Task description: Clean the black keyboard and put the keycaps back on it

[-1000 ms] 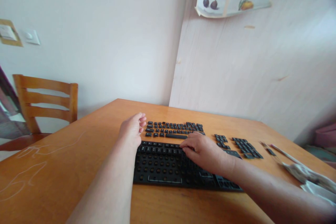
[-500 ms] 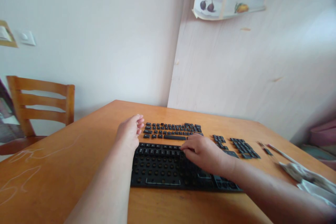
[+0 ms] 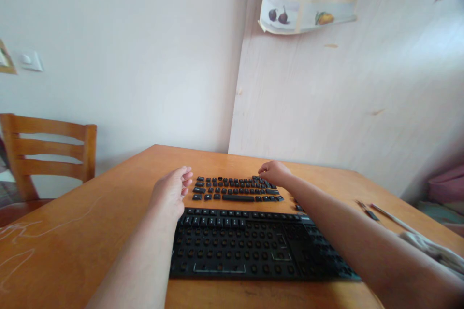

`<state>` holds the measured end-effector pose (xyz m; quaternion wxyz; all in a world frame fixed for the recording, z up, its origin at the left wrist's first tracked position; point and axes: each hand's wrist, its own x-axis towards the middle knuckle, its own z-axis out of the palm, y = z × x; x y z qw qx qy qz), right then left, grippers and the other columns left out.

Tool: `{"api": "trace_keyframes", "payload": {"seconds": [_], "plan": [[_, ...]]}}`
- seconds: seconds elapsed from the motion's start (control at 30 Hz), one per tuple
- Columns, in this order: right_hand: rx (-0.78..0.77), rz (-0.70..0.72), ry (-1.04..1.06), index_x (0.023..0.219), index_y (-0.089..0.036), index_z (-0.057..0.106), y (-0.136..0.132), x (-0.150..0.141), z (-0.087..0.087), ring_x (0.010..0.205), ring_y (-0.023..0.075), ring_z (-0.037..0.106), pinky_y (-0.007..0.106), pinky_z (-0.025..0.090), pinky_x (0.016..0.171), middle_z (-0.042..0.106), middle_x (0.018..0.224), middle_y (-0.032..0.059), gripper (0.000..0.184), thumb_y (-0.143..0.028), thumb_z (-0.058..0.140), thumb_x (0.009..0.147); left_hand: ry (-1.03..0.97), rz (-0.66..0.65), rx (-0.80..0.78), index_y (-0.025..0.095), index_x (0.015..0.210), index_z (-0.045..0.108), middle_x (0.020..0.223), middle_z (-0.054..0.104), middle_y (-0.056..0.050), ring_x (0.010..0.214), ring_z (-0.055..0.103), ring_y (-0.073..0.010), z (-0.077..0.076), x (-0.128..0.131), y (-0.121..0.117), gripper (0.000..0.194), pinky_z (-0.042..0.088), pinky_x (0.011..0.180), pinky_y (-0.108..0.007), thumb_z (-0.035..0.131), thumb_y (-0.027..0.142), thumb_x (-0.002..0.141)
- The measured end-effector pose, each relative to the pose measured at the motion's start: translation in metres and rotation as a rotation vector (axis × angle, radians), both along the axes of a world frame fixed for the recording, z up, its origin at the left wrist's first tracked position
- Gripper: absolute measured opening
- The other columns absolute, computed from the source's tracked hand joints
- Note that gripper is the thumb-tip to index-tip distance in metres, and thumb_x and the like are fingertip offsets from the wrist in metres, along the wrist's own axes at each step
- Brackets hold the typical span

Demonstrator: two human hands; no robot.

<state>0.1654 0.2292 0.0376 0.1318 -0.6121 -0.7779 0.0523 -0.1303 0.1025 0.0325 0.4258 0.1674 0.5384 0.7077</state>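
Observation:
A black keyboard (image 3: 232,246) lies across the table before me, its top row and part of the number row fitted with keycaps, the lower sockets bare. Behind it, loose black keycaps (image 3: 235,190) are laid out in rows, a long space bar (image 3: 238,198) among them. My left hand (image 3: 172,190) is just above the keyboard's upper left corner, fingers loosely bent and slightly apart, nothing visible in them. Beyond the rows, my right hand (image 3: 276,174) reaches down with its fingertips pinched at a keycap in the far right of the group; the fingers mostly hide it.
Some loose keycaps show partly behind my right forearm. On the right of the wooden table (image 3: 126,193) lie a small dark tool (image 3: 370,213), a thin rod (image 3: 391,217) and a crumpled cloth (image 3: 431,248). White thread (image 3: 68,222) trails at left, near a wooden chair (image 3: 50,147).
My right hand has moved from the keyboard's number row away to the far edge of the loose keycaps. My left hand keeps its place by the keyboard corner. The view has shifted slightly.

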Motion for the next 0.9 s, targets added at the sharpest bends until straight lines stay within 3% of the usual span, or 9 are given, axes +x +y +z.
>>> {"api": "trace_keyframes", "payload": {"seconds": [0.33, 0.9], "plan": [[-0.117, 0.017, -0.012, 0.08, -0.021, 0.077, 0.027, -0.015, -0.009, 0.064, 0.0131, 0.061, 0.022, 0.043, 0.058, 0.07, 0.071, 0.0023, 0.016, -0.028, 0.074, 0.066, 0.022, 0.011, -0.002, 0.016, 0.081, 0.071, 0.085, 0.071, -0.005, 0.062, 0.056, -0.009, 0.003, 0.003, -0.002, 0.028, 0.036, 0.055, -0.022, 0.07, 0.032, 0.058], [-0.118, 0.021, 0.017, 0.076, -0.018, 0.075, 0.032, -0.011, -0.014, 0.058, 0.0107, 0.056, 0.021, 0.04, 0.054, 0.067, 0.067, 0.0025, 0.014, -0.026, 0.066, 0.069, 0.043, 0.007, 0.008, 0.016, 0.081, 0.072, 0.087, 0.071, -0.006, 0.063, 0.058, -0.0097, 0.002, 0.004, -0.001, 0.029, 0.037, 0.055, -0.021, 0.07, 0.033, 0.058]]}}
